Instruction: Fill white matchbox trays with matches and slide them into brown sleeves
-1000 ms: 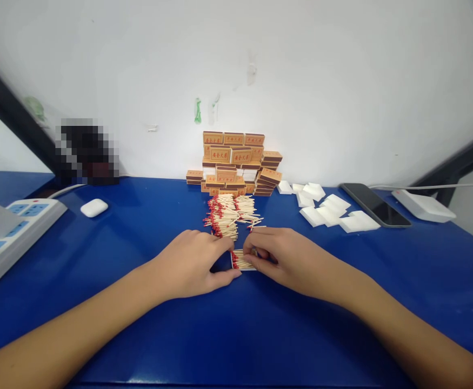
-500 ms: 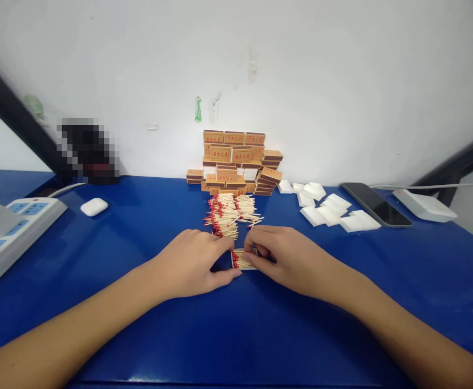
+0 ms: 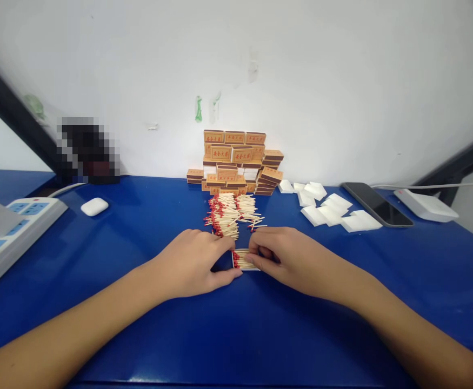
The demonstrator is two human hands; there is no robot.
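Note:
A small white tray full of red-tipped matches [image 3: 243, 260] lies on the blue table [image 3: 236, 335] between my two hands. My left hand [image 3: 191, 263] pinches the tray's left end with thumb and forefinger. My right hand [image 3: 285, 255] is curled over its right end, fingers pressed on the matches. Just behind lies a loose heap of matches [image 3: 230, 212]. Against the wall stands a stack of orange matchboxes [image 3: 236, 162].
Several empty white inner trays [image 3: 333, 210] lie at the right, with a dark phone [image 3: 376, 204] and a white box [image 3: 426, 205] beyond them. A white earbud case [image 3: 94, 206] and a power strip [image 3: 5, 229] sit at the left.
My right hand's fingers have shifted slightly over the tray's right end. The left hand and tray have stayed put.

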